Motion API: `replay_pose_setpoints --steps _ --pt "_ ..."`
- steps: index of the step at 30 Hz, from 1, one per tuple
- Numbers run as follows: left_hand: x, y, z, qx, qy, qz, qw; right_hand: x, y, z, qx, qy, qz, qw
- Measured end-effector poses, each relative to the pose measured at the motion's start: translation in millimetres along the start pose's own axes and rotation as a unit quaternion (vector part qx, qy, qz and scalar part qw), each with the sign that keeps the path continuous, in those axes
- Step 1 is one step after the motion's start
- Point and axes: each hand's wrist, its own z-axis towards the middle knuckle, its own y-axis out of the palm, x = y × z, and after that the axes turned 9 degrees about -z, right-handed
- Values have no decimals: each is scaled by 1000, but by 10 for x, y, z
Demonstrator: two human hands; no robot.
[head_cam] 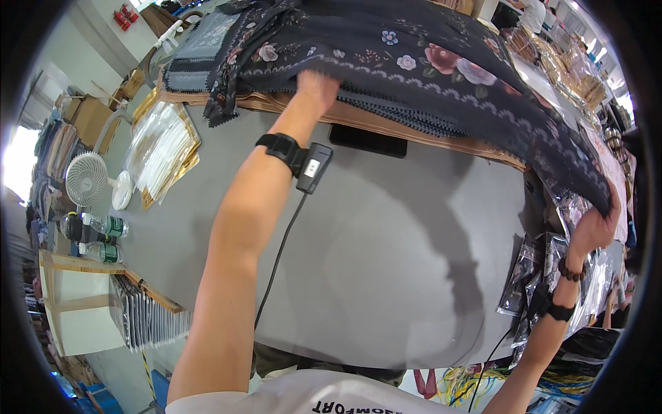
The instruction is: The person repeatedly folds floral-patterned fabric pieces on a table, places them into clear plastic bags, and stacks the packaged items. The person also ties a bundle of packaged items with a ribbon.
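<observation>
A dark floral scarf with a small-toothed edge [393, 62] lies over a stack of folded fabric at the far side of the grey table [382, 248]. My left hand [318, 88] is at the near edge of the scarf, blurred, its fingers partly hidden by the cloth. Far to the right, my right hand [595, 227] grips the scarf's right end, drawn out past the stack. Beneath the scarf show more dark toothed edges and tan sheets [362, 115]. A black phone [368, 141] lies at the stack's near edge, below my left hand.
Clear plastic bags [163, 150], a white fan [87, 178] and plastic water bottles [106, 252] are at the left. A carton of packed sleeves [150, 315] stands at the near left. Bagged dark items [522, 279] lie beneath my right forearm. Cables run from both wrists.
</observation>
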Motion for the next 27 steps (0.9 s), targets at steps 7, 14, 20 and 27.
replay_pose_setpoints --steps 7,14,20,27 --pt "1002 -941 -193 -199 170 417 870 145 -797 189 19 97 -80 992" --pt "1555 -935 -1242 -88 -76 183 976 239 -1214 409 13 4 -21 1000" --pt "1929 -1164 -2131 -113 -128 156 973 484 -1552 560 11 3 -90 996" --pt "1897 -1738 -1230 285 26 183 940 758 -1636 456 -35 -72 -205 975"
